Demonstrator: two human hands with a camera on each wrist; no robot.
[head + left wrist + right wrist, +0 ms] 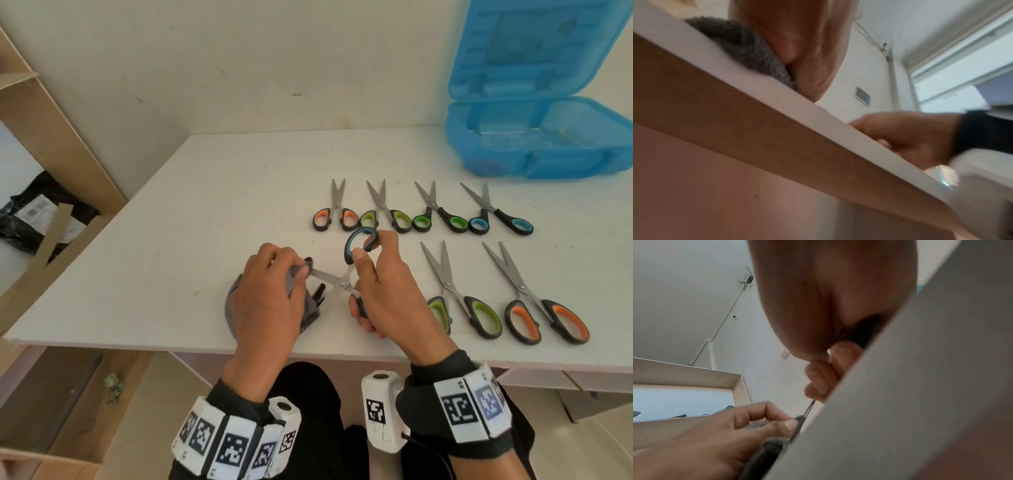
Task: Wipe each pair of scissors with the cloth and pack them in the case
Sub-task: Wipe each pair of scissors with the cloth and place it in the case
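Between left fingers (303, 270), cloth (310, 317) and blade (323, 275)

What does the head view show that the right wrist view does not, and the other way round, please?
Only the head view shows the six pairs of scissors lying on the table, the open blue case at its far right, and the blue handle loop of the scissors being wiped.

Only the right wrist view shows the right hand's curled fingertips from below, and a white wall with a cable behind.

Both show the left hand pinching the grey cloth round a blade, the right hand gripping the handles.
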